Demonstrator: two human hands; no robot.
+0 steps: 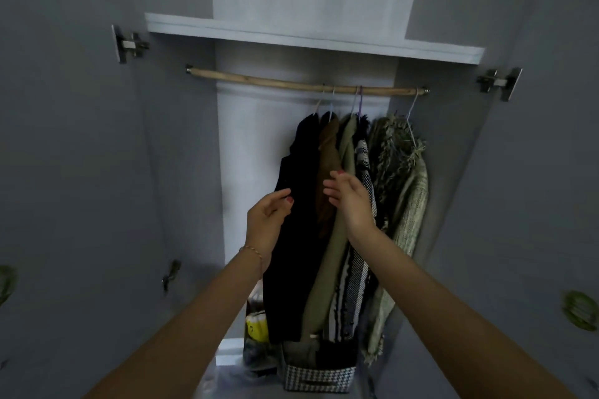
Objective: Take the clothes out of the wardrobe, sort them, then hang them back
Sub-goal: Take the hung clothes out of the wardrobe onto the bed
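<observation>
Under the white shelf (pixel 311 37), on the wooden rail (pixel 291 82), five garments on hangers, all pushed to the right half; left half of the rail bare, with free room there. From left: black garment (pixel 291 253), brown garment (pixel 327 172), olive garment (pixel 324 275), black-and-white patterned garment (pixel 355 275), light green knit (pixel 408 210) close to the right wall. Left hand (pixel 267 220) at the left edge of the black garment, fingers loosely curled, grasp not certain. Right hand (pixel 348 197) released, fingers straight, before the olive garment. Below, a houndstooth box (pixel 317 377).
</observation>
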